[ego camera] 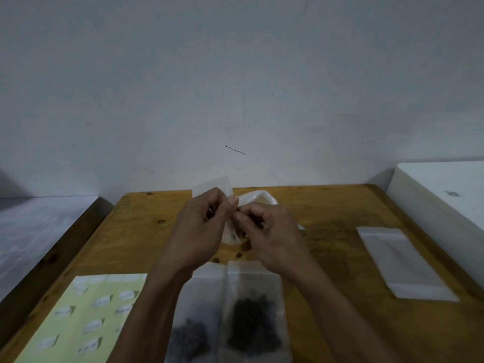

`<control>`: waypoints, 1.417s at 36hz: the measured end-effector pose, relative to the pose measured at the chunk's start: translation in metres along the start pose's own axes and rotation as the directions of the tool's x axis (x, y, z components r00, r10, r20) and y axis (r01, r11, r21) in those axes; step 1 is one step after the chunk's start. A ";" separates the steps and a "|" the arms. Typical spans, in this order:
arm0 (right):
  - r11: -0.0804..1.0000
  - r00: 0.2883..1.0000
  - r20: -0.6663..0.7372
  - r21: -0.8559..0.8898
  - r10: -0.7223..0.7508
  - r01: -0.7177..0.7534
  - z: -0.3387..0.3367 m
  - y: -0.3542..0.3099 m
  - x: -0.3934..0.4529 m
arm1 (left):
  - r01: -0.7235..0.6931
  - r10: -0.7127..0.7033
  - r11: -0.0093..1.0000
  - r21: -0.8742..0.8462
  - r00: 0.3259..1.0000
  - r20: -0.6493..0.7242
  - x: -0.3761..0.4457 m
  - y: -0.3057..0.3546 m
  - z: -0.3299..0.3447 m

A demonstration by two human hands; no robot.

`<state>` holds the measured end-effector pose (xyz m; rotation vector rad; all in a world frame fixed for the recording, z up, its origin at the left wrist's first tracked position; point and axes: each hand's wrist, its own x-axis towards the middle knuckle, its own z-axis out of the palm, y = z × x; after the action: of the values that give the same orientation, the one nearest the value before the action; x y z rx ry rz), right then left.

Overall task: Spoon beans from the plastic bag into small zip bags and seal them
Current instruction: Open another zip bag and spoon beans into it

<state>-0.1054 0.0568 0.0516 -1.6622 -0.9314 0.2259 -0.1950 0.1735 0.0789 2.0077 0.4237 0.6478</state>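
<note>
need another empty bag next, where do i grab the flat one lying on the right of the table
Pinch the empty bag at its near short edge, coming in from the right hand's side. It lies flat and alone on the table, nothing on top, so an edge gives the only purchase.

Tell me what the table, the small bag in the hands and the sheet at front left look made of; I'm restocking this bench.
Table: seemingly wood, smooth yellow-brown finish, with dark knots and grain. Small bag, pinched by the left hand and right hand: thin translucent plastic, frosted look. Sheet: probably glossy pale-yellow backing paper carrying white stickers; the print is too blurred to read.
</note>
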 end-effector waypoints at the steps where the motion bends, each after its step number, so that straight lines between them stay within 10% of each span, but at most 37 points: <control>1: 0.999 1.000 0.014 0.031 0.023 -0.023 -0.002 0.001 0.000 | 0.000 0.000 1.000 0.003 1.000 0.000 0.000 0.000 -0.001; 14: 0.953 0.973 -0.143 -0.268 -0.182 0.138 -0.002 -0.002 0.001 | -0.109 0.142 0.957 0.268 0.984 -0.110 0.003 0.007 0.010; 21: 0.942 0.933 -0.348 -0.333 -0.097 -0.026 -0.015 0.001 0.005 | -0.035 0.075 0.959 0.281 0.989 -0.131 0.001 0.011 0.006; 30: 0.898 0.968 -0.057 -0.389 -0.246 0.205 -0.017 -0.006 0.003 | 0.080 -0.067 0.981 0.179 0.995 -0.077 0.010 0.022 -0.002; 38: 0.935 0.999 0.031 -0.351 -0.034 0.042 -0.022 -0.010 0.015 | 0.108 -0.113 0.985 0.131 0.993 0.034 0.007 0.029 -0.016; 44: 0.968 0.994 0.062 -0.231 -0.086 0.098 -0.025 -0.018 0.025 | -0.158 0.025 0.821 0.549 0.970 0.241 0.012 0.021 -0.037; 51: 0.970 0.981 0.184 -0.220 -0.059 0.100 -0.021 -0.018 0.036 | -0.285 0.117 0.764 0.578 0.944 0.310 0.020 0.004 -0.031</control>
<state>-0.0773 0.0661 0.0855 -1.8326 -1.1921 0.2198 -0.1979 0.2036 0.1000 2.7631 0.2779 0.3864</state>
